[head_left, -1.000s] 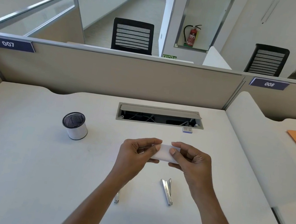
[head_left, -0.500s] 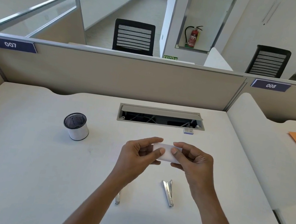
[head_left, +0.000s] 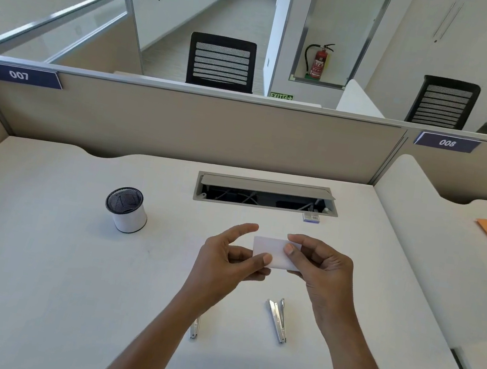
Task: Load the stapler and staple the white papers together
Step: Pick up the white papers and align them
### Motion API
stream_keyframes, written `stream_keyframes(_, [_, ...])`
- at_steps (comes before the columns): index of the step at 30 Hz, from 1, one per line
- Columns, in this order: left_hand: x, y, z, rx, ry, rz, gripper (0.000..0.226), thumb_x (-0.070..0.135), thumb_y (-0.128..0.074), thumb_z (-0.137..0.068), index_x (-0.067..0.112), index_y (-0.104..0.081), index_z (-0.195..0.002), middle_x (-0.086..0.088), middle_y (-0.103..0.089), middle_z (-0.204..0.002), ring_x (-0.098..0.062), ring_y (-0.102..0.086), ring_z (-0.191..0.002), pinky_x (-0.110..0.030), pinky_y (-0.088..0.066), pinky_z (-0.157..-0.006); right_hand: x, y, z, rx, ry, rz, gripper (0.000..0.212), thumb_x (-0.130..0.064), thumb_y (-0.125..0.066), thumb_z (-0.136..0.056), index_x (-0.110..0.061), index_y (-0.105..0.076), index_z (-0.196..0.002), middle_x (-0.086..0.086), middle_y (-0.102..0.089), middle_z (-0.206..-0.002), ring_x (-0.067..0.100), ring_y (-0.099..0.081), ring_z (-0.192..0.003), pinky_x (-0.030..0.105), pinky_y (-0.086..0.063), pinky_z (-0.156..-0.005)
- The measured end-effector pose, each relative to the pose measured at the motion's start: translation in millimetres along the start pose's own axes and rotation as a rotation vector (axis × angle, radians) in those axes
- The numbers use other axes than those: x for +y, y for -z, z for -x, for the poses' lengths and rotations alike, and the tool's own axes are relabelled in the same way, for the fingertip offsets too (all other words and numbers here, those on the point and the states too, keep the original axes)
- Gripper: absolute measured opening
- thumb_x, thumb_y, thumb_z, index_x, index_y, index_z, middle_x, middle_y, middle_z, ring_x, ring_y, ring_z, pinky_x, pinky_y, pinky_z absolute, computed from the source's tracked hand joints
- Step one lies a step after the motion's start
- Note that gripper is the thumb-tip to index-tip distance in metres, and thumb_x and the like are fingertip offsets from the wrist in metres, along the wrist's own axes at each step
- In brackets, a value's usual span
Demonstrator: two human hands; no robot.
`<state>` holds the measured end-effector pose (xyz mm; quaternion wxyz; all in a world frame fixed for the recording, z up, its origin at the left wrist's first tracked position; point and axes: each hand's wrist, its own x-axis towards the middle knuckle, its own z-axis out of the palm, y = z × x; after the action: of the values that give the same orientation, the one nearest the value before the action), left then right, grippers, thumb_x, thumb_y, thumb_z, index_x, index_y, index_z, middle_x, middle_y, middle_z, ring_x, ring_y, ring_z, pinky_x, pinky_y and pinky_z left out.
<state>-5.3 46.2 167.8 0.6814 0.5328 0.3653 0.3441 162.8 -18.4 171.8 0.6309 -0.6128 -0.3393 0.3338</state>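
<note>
Both grips are on the papers (head_left: 270, 248), held in the air above the desk (head_left: 47, 265) at frame centre.
- left grip (head_left: 230, 259): thumb clamps the lower left corner against the fingers beneath, index lifted clear.
- right grip (head_left: 318, 269): thumb and index clamp the right end.
- Can't tell if it's 1 sheet or several.

The stapler (head_left: 277, 320) lies on the desk at lower centre, untouched, its arms splayed in a narrow V. Can't tell if it's loaded.

Risks:
- Both grips are busy, so 1 must let go to fetch the stapler. With a 1-corner pinch the sheets could fan out or skew, giving a crooked staple.
- The left hold is thumb only and weak; a slip drops the stack.
- If the stapler is used before staples are confirmed, it punches nothing and the sheets stay loose.
- A metal part (head_left: 194, 329) sits half under the left forearm. A drop or sweep of the arm could knock it away.
- The small box (head_left: 311, 217) by the cable tray, upper centre, may hold staples. That's a long reach across held paper.

Writing:
- "007" plate (head_left: 18, 74), upper left.
- "008" plate (head_left: 447, 142), upper right.
- Green "EXIT" sign (head_left: 281, 96), top centre.
- Print on the extinguisher (head_left: 319, 60) and on the box is too small to read.
</note>
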Motion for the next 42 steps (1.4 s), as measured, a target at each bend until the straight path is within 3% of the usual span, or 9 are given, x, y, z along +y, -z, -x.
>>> stream_keyframes(5, [2.4,-1.2,1.6,0.013,0.006,-0.004,0.062,0.008,-0.079,-0.086,0.016,-0.053,-0.142,-0.016,-0.08,-0.086,-0.031,-0.079,-0.082,-0.04,-0.064,-0.081,-0.2,-1.5,0.1,0.007,-0.01,-0.024,0.02,-0.001,-0.077,-0.085,-0.016,-0.08,-0.097,0.001,-0.075,-0.078,0.012,-0.07,-0.076,0.026,-0.058,-0.066])
stream_keyframes(9, [4.4,-1.3,1.7,0.037,-0.016,0.0,0.065,0.005,-0.079,-0.085,0.018,-0.052,-0.142,-0.016,-0.08,-0.085,-0.031,-0.079,-0.079,-0.038,-0.065,-0.077,-3.2,-1.3,4.8,0.004,-0.103,-0.108,0.028,-0.008,-0.078,-0.085,-0.017,-0.075,-0.111,0.014,-0.076,-0.086,0.015,-0.073,-0.082,0.028,-0.059,-0.072])
stream_keyframes(12, [5.3,-0.4,1.6,0.054,-0.038,-0.037,0.068,0.009,-0.08,-0.084,0.02,-0.051,-0.144,-0.013,-0.08,-0.085,-0.028,-0.079,-0.079,-0.037,-0.065,-0.078,-4.7,-3.3,14.1,-0.051,-0.2,-0.192,0.037,-0.012,-0.081,-0.079,-0.014,-0.071,-0.115,0.013,-0.078,-0.093,0.019,-0.074,-0.085,0.03,-0.057,-0.076])
stream_keyframes(17, [1.7,0.6,2.5,0.055,-0.059,-0.109,0.074,0.019,-0.083,-0.082,0.028,-0.046,-0.146,-0.01,-0.081,-0.086,-0.024,-0.079,-0.081,-0.04,-0.064,-0.083,-3.7,-9.6,25.9,-0.071,-0.194,-0.168,0.047,-0.021,-0.086,-0.063,-0.009,-0.074,-0.108,0.013,-0.079,-0.095,0.018,-0.073,-0.08,0.027,-0.057,-0.074])
stream_keyframes(25, [3.4,1.1,4.7,-0.01,-0.02,-0.066,0.062,0.015,-0.082,-0.084,0.019,-0.055,-0.14,-0.012,-0.081,-0.088,-0.028,-0.079,-0.085,-0.038,-0.064,-0.082,-3.0,-5.2,22.4,-0.041,-0.17,-0.153,0.028,-0.004,-0.082,-0.076,-0.005,-0.075,-0.103,0.015,-0.079,-0.089,0.019,-0.073,-0.074,0.027,-0.057,-0.071])
stream_keyframes(29, [2.5,1.6,5.7,-0.017,-0.026,-0.068,0.061,0.012,-0.084,-0.082,0.02,-0.058,-0.136,-0.013,-0.08,-0.086,-0.03,-0.078,-0.083,-0.042,-0.064,-0.085,-2.6,-4.4,22.4,-0.033,-0.185,-0.16,0.029,-0.007,-0.082,-0.075,-0.004,-0.074,-0.103,0.017,-0.078,-0.09,0.02,-0.074,-0.075,0.028,-0.057,-0.072])
stream_keyframes(34, [2.8,-0.2,5.2,0.05,-0.059,-0.136,0.06,0.021,-0.087,-0.077,0.024,-0.059,-0.131,-0.008,-0.08,-0.082,-0.026,-0.079,-0.078,-0.038,-0.064,-0.083,-3.1,-6.9,24.1,-0.103,-0.201,-0.161,0.045,-0.018,-0.085,-0.068,-0.007,-0.074,-0.11,0.015,-0.079,-0.1,0.025,-0.076,-0.092,0.032,-0.059,-0.082])
stream_keyframes(38, [3.6,-0.6,5.3,0.067,-0.091,-0.183,0.054,0.018,-0.086,-0.08,0.028,-0.06,-0.127,-0.004,-0.081,-0.081,-0.022,-0.078,-0.075,-0.032,-0.063,-0.079,-3.4,-6.3,22.0,-0.077,-0.201,-0.177,0.041,-0.015,-0.085,-0.067,-0.005,-0.075,-0.106,0.019,-0.078,-0.095,0.028,-0.075,-0.086,0.031,-0.059,-0.078])
stream_keyframes(42, [4.0,0.4,4.6,0.085,-0.088,-0.155,0.05,0.016,-0.085,-0.08,0.025,-0.062,-0.123,-0.005,-0.081,-0.081,-0.025,-0.078,-0.075,-0.04,-0.064,-0.083,-4.4,-2.9,18.6,-0.053,-0.208,-0.216,0.039,-0.013,-0.083,-0.067,-0.004,-0.074,-0.104,0.021,-0.078,-0.088,0.027,-0.075,-0.078,0.029,-0.06,-0.075])
